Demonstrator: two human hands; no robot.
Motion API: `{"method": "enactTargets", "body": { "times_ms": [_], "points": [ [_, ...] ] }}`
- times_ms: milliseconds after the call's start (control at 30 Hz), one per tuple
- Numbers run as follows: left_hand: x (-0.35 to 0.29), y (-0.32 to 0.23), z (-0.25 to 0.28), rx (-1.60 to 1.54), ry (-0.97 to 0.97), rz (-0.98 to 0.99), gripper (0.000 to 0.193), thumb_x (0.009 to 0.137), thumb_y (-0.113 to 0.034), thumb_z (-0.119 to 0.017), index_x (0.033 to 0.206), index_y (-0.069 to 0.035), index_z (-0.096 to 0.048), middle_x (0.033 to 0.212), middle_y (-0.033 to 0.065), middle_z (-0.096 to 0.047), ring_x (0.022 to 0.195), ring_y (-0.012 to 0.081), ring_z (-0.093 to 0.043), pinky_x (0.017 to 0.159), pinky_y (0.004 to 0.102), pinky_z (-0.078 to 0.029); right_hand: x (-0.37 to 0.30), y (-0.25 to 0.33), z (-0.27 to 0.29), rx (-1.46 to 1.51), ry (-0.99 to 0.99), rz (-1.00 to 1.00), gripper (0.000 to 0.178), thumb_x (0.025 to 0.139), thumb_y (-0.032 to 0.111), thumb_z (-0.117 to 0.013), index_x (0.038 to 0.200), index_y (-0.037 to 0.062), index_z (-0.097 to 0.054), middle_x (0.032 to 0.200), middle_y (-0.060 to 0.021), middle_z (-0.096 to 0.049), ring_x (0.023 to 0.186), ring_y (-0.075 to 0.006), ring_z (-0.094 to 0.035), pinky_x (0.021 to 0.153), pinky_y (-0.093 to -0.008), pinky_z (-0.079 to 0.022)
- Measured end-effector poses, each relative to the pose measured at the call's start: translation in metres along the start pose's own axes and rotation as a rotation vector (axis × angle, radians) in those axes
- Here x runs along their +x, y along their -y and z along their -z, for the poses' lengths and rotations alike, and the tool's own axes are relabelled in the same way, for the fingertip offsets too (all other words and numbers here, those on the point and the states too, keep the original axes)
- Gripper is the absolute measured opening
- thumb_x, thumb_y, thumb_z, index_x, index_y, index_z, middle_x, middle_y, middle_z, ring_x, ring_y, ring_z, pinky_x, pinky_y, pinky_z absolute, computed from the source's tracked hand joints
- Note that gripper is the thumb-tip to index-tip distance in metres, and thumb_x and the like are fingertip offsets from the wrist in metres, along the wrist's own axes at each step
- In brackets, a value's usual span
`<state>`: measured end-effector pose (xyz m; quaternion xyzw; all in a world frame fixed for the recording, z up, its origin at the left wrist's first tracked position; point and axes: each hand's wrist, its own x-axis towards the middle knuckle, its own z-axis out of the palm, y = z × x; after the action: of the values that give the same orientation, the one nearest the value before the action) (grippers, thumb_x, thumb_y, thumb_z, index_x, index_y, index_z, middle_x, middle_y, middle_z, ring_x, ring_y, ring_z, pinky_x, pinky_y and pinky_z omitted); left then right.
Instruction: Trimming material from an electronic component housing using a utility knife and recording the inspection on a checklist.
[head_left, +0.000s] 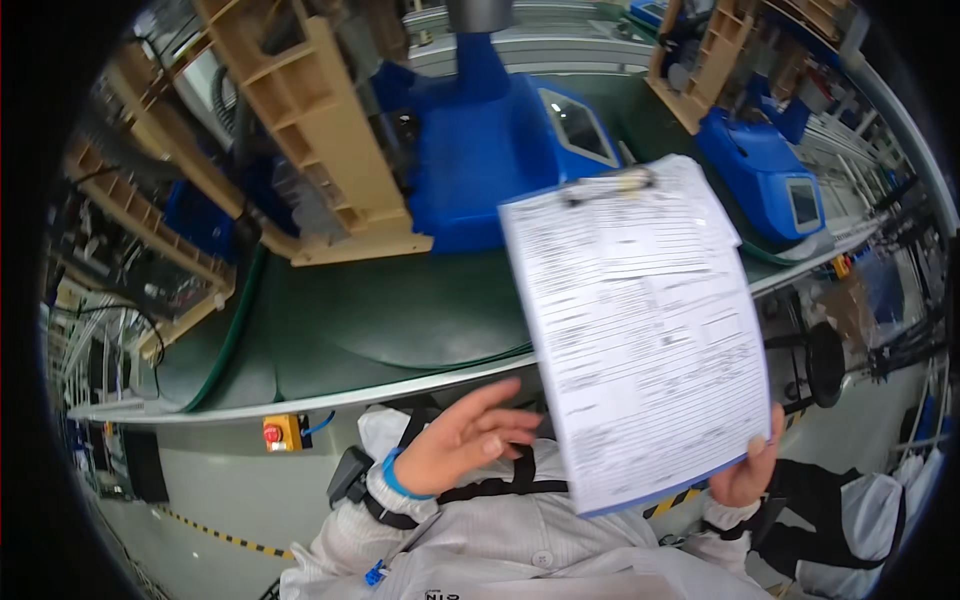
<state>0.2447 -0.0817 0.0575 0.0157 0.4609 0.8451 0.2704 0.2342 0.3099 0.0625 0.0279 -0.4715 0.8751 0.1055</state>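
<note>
A clipboard [645,340] with several printed sheets is tilted up in front of me. Its metal clip and the curled upper sheets are at the far end. My right hand [747,470] grips the clipboard at its lower right corner, the thumb on top of the paper and the other fingers mostly hidden behind. To the left of the board, my left hand [470,438] is in the air with its fingers apart and nothing in it. A blue band circles the left wrist.
Beyond the board stands a blue machine [475,150] with a small screen, beside a wooden frame [345,130] on a green work surface [400,310]. Another blue machine [765,170] is at the far right. A yellow box with a red button [282,433] hangs under the metal edge.
</note>
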Motion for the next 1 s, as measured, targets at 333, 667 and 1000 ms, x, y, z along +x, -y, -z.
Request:
{"method": "enactTargets", "body": {
  "times_ms": [333,667,1000],
  "points": [
    [-0.053,-0.038,0.008,-0.23,-0.473,-0.293,0.065,0.089,-0.006,-0.079,0.146,0.004,-0.051,0.139,0.0213,-0.064,0.123,0.0332,-0.066,0.104,0.0466,-0.055,0.035,-0.02,-0.066,-0.546,0.16,-0.147,0.034,0.101,0.03,-0.074,0.107,0.0101,-0.047,0.075,-0.0069,-0.061,0.069,-0.0161,-0.064,0.065,-0.0292,-0.055],
    [-0.07,-0.03,-0.013,0.0,-0.418,-0.189,0.064,0.094,-0.01,-0.077,0.15,0.001,-0.048,0.146,0.0168,-0.06,0.134,0.0283,-0.056,0.111,0.0431,-0.046,0.059,-0.02,-0.181,-0.278,1.255,-0.169,0.041,0.102,0.029,-0.069,0.12,-0.0082,-0.066,0.096,-0.0198,-0.076,0.078,-0.025,-0.075,0.071,-0.0348,-0.06],
    [-0.079,-0.035,-0.015,0.231,-0.353,-0.153,0.07,0.088,0.0,-0.081,0.15,0.002,-0.049,0.142,0.0135,-0.064,0.129,0.0215,-0.059,0.109,0.0379,-0.048,0.02,-0.054,-0.205,-0.537,1.258,-0.087,0.034,0.084,0.0,-0.073,0.118,-0.0002,-0.068,0.097,-0.0119,-0.069,0.084,-0.016,-0.07,0.075,-0.0285,-0.059]
  ]
}}
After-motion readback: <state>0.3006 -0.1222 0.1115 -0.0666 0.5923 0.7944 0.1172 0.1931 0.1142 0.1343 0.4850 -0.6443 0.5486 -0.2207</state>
